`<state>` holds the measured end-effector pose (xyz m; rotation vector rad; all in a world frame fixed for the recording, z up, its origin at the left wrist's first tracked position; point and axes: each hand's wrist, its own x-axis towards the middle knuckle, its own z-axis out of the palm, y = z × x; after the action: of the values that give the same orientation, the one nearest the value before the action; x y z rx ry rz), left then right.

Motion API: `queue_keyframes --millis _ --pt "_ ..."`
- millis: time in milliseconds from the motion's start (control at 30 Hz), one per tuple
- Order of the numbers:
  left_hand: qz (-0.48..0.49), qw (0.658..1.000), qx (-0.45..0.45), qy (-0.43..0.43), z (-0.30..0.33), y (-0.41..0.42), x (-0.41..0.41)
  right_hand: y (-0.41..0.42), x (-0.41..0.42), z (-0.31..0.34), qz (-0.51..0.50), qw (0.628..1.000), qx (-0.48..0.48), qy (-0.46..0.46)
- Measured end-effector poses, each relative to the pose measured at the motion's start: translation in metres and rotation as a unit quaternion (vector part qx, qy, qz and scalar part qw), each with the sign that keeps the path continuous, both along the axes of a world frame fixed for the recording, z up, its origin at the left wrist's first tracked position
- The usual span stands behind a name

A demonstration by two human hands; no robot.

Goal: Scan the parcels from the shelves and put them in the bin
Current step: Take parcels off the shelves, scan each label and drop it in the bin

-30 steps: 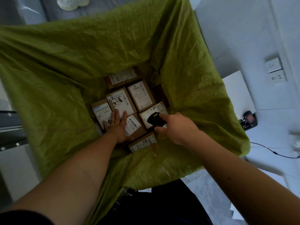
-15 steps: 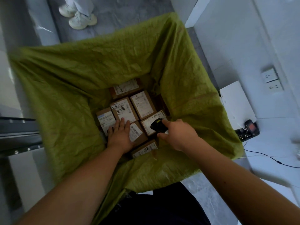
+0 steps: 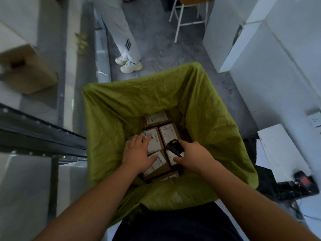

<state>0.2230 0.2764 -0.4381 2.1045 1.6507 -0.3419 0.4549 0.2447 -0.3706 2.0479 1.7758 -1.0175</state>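
Note:
A bin lined with a green bag stands in front of me. Several brown parcels with white labels lie packed at its bottom. My left hand hovers over or rests on the parcels with its fingers spread and straight; contact is hard to judge. My right hand grips a black handheld scanner, its head pointing up-left over the parcels. Both forearms reach down into the bin.
A person in white trousers and pale shoes stands beyond the bin. A cardboard box sits on shelving at the left, with a dark metal rail below it. White cabinets, white sheets and a black cradle are at the right.
The view has pulled up and back, so the bin looks smaller. My left hand has shifted toward the upper parcels. My right hand still holds the scanner.

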Motion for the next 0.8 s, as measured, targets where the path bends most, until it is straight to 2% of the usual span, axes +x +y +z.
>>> queue_keyframes --millis 200,333,467,600,800 --pt "0.087 0.994 0.055 0.046 0.049 -0.025 0.005 0.018 0.018 0.011 0.153 0.986 0.062 -0.008" --pt "0.15 0.981 0.102 0.074 0.088 -0.057 0.008 0.025 0.022 0.035 0.257 0.963 0.084 0.001" --pt "0.231 0.959 0.144 0.083 0.13 -0.1 0.01 0.022 0.01 0.066 0.353 0.929 0.105 0.048" --pt "0.315 0.929 0.171 0.092 0.172 -0.155 0.004 0.005 -0.02 0.106 0.441 0.881 0.144 0.088" --pt "0.443 0.865 0.185 0.144 0.227 -0.254 -0.013 -0.035 -0.078 0.161 0.572 0.779 0.232 0.107"
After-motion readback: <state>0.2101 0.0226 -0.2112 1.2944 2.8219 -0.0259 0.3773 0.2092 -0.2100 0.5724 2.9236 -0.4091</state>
